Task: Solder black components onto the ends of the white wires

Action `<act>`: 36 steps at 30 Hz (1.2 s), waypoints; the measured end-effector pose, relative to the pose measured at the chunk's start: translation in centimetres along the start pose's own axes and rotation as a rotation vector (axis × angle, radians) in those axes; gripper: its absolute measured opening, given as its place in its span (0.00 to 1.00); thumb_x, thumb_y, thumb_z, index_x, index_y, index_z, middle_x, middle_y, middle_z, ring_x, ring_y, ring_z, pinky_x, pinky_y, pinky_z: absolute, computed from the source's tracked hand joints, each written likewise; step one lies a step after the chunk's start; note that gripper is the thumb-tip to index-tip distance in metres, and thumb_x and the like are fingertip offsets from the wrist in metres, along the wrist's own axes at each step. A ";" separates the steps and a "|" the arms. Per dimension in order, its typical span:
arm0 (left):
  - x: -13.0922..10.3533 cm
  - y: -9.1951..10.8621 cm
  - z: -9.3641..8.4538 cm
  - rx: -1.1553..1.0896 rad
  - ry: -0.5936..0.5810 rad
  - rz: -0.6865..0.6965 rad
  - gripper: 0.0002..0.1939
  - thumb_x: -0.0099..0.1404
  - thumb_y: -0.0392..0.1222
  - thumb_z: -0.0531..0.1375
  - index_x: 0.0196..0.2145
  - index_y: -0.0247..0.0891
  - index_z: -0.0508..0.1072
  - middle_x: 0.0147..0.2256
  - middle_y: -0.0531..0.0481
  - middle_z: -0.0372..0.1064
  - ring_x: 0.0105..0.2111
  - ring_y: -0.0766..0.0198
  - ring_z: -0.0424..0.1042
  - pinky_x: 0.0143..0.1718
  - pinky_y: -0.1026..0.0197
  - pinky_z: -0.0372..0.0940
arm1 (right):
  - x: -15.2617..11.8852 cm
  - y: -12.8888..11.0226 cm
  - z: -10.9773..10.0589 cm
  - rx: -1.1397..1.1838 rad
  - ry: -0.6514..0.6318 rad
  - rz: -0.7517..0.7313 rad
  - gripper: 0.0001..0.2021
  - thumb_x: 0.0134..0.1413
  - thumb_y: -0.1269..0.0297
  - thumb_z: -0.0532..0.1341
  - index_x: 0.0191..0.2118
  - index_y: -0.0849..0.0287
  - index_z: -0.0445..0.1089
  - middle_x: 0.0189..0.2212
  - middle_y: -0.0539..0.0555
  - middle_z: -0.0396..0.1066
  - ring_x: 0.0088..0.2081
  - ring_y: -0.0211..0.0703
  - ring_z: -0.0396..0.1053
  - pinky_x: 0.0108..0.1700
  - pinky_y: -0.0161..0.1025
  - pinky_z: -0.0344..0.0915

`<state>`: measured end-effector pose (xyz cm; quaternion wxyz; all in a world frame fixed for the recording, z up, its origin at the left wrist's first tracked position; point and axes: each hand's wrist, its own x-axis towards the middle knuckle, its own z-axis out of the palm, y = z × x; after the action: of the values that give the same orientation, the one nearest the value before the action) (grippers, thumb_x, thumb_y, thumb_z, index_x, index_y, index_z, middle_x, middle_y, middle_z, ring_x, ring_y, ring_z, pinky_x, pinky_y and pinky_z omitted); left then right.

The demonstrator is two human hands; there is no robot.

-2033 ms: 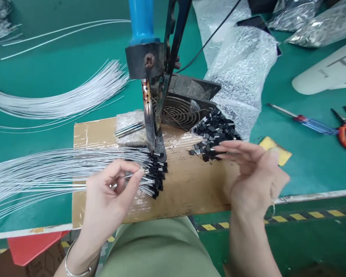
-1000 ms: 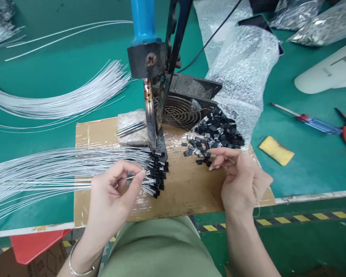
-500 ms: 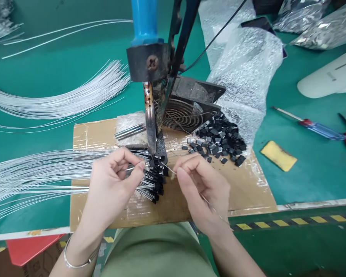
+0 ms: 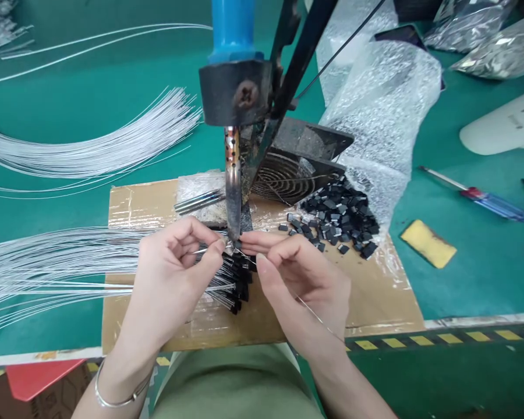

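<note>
A soldering iron (image 4: 232,32) with a blue handle is clamped pointing down, its dark tip just above the wire ends. My left hand (image 4: 174,273) pinches a thin white wire (image 4: 199,251) left of the tip. Right of the tip, my right hand (image 4: 308,285) grips a fine strand of solder wire (image 4: 317,315) between thumb and fingers. The solder crosses the palm, and its front end reaches the tip area. Beneath the hands lie white wires with black connectors (image 4: 241,285) on their ends. The exact joint at the tip is partly hidden by fingers.
Loose black connectors (image 4: 343,212) are heaped on the cardboard (image 4: 375,291), beside a fan (image 4: 283,177). A white wire bundle (image 4: 113,148) lies left. Bubble wrap (image 4: 375,105), a screwdriver (image 4: 493,201), and a yellow sponge (image 4: 428,243) are on the right.
My right hand has moved left, its fingertips now close to the iron tip and my left fingers. My left hand stays nearly still, still pinching the wire. The view has shifted slightly.
</note>
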<state>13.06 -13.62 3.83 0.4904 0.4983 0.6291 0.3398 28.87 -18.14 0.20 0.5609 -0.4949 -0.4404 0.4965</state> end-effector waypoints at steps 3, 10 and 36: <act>0.0 0.1 0.0 -0.011 0.002 0.013 0.06 0.61 0.36 0.68 0.27 0.37 0.76 0.23 0.57 0.71 0.24 0.72 0.65 0.25 0.72 0.60 | 0.0 -0.2 0.1 -0.006 0.005 -0.003 0.10 0.66 0.75 0.64 0.34 0.54 0.69 0.50 0.51 0.82 0.49 0.38 0.81 0.58 0.36 0.75; -0.3 0.3 0.0 -0.027 0.004 0.018 0.07 0.61 0.36 0.68 0.27 0.38 0.76 0.22 0.57 0.69 0.23 0.73 0.62 0.24 0.71 0.58 | 0.0 -0.6 0.0 0.002 0.029 -0.010 0.10 0.65 0.74 0.65 0.33 0.54 0.70 0.50 0.52 0.83 0.48 0.41 0.82 0.56 0.38 0.78; -0.5 0.4 -0.1 0.018 0.046 0.036 0.06 0.61 0.35 0.68 0.27 0.38 0.76 0.24 0.55 0.71 0.23 0.71 0.61 0.24 0.66 0.54 | 0.1 -0.5 0.1 -0.035 0.019 -0.022 0.09 0.65 0.72 0.65 0.33 0.53 0.69 0.49 0.55 0.83 0.49 0.48 0.82 0.57 0.49 0.77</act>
<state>13.10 -14.02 4.33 0.4650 0.5060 0.6342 0.3543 28.83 -18.08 0.71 0.5617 -0.5044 -0.4489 0.4780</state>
